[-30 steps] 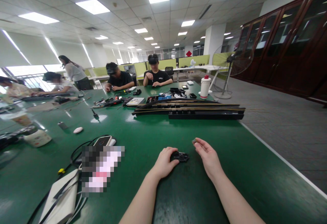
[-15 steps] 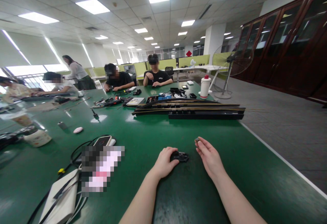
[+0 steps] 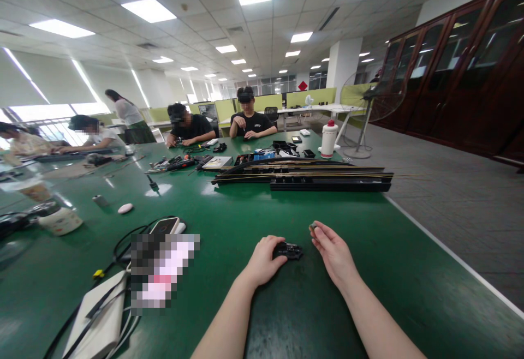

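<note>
My left hand (image 3: pixel 267 261) is closed on a small black plastic part (image 3: pixel 290 250) with an uneven, hollow-looking upper side, which rests on the green table (image 3: pixel 229 211). What kind of part it is cannot be made out. To the right, slightly above the table, my right hand (image 3: pixel 332 250) pinches a small greyish piece (image 3: pixel 313 227) between thumb and fingertips. That piece is too small to name. A short gap separates it from the black part.
Beyond my hands lie long black rails (image 3: pixel 331 184) with thin brass-coloured rods. A white bottle (image 3: pixel 328 139) with a red cap stands behind them. Cables, a beige power bank (image 3: pixel 98 315) and a blurred-out item are at left. Two people (image 3: pixel 254 121) sit across the table.
My right hand has shifted slightly left, toward the black part, and turned the small piece a little. My left hand stays where it was.
</note>
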Tool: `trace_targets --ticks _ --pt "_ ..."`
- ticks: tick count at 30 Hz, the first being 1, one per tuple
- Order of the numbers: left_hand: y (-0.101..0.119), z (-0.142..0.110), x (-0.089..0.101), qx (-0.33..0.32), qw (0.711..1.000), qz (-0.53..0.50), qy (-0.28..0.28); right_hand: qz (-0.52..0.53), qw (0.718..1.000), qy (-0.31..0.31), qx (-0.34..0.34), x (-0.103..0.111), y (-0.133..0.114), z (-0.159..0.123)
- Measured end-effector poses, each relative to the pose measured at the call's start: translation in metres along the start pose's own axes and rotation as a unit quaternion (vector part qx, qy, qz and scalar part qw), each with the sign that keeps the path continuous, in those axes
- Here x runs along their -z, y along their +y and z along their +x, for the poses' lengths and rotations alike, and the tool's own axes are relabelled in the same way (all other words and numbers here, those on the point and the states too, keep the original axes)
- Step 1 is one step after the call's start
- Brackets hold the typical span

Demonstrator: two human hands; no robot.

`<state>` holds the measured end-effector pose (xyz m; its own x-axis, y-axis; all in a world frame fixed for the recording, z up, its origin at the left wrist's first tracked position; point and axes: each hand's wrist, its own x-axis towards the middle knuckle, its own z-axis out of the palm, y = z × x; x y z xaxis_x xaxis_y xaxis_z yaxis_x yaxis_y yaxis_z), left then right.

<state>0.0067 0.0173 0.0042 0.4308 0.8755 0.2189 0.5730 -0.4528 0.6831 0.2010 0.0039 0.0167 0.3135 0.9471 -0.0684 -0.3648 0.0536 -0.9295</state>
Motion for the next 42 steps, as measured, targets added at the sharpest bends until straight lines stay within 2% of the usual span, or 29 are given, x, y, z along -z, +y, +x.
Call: trace_targets --ticks 16,24,29,33,36,42 --pt "-0.002 0.000 -0.001 -0.003 1.000 0.000 0.001 -0.046 0.998 -0.043 -0.004 -0.009 -0.003 -0.009" --pt "-0.004 -0.001 -0.002 -0.013 1.000 0.003 0.007 -0.140 0.982 -0.128 0.022 -0.012 0.006 -0.011" --pt "-0.005 0.000 -0.003 -0.014 1.000 0.005 0.006 -0.289 0.939 -0.155 0.106 -0.009 0.012 -0.011" --pt "-0.006 0.001 -0.004 -0.017 1.000 0.007 0.009 -0.423 0.863 -0.198 0.191 -0.008 0.010 -0.013" --pt "-0.007 0.001 -0.005 -0.020 1.000 0.009 0.012 -0.490 0.815 -0.221 0.214 -0.008 0.009 -0.013" --pt "-0.008 0.001 -0.007 -0.021 1.000 0.015 0.014 -0.536 0.779 -0.227 0.234 -0.007 0.010 -0.014"
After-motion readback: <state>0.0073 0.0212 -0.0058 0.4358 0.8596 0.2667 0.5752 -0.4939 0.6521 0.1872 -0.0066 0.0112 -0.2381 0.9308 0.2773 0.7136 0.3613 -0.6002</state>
